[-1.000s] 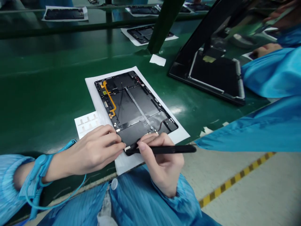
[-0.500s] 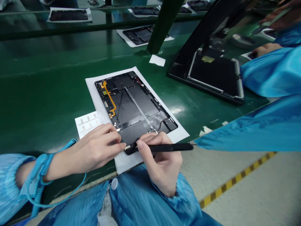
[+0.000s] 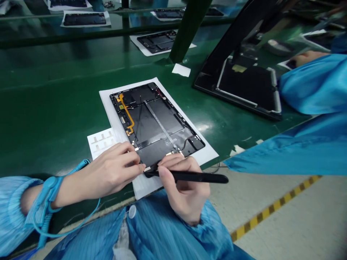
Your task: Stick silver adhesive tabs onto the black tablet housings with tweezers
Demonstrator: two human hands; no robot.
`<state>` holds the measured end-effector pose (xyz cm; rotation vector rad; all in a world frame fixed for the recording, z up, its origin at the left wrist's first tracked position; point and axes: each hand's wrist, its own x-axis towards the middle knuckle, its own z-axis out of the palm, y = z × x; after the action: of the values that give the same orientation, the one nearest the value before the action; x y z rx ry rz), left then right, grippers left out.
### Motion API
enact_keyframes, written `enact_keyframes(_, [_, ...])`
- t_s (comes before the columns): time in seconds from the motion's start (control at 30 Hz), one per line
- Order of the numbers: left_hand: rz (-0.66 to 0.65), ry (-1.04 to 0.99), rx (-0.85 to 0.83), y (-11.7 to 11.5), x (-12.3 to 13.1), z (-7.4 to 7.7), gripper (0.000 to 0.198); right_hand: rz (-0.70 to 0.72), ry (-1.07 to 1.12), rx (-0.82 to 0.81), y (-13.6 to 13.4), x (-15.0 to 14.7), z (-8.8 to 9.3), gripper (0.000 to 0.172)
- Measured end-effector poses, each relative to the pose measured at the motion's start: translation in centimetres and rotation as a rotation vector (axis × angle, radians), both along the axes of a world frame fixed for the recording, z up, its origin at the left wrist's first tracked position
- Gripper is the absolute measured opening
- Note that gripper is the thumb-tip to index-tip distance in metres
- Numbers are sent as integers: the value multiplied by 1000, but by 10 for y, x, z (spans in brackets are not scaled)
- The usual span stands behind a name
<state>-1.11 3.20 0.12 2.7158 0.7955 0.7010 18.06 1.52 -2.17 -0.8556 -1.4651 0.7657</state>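
An opened black tablet (image 3: 162, 112) lies tilted on a white sheet (image 3: 204, 160), its inside facing up. An orange flex cable (image 3: 130, 121) runs along its left side and a grey ribbon cable (image 3: 159, 124) crosses its middle. My right hand (image 3: 187, 187) is closed around black tweezers (image 3: 200, 177), whose tips reach the tablet's near edge. My left hand (image 3: 114, 171) rests at the near left corner with fingers bent together. Its fingertips are beside a small pale strip (image 3: 147, 169); what they pinch, if anything, is hidden.
A white card with grey stickers (image 3: 101, 141) lies left of the tablet. A black stand (image 3: 244, 86) is at right, near a co-worker's blue sleeve (image 3: 314, 83). Beyond a green post (image 3: 187, 32) are more opened tablets (image 3: 157, 41). A blue coiled cord (image 3: 81, 164) hangs from my left wrist.
The rear end of the tweezers has swung slightly down and to the right in my right hand. My left hand has hardly moved. The co-worker's upper hand has moved out of view.
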Motion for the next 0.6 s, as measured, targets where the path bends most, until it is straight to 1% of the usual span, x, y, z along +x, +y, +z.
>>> enact_keyframes(0.23, [-5,-13,-9,0,0,0,17,3,-50,-19,1,2,1,20])
enact_keyframes(0.4, [-19,-16,11,1,1,2,19,44,-81,-1,1,5,1,20])
enact_keyframes(0.5, [-3,29,38,2,2,1,26,34,-141,1,0,6,0,19])
enact_keyframes(0.6, [0,115,77,5,1,1,22,-8,-136,27,3,11,-8,13])
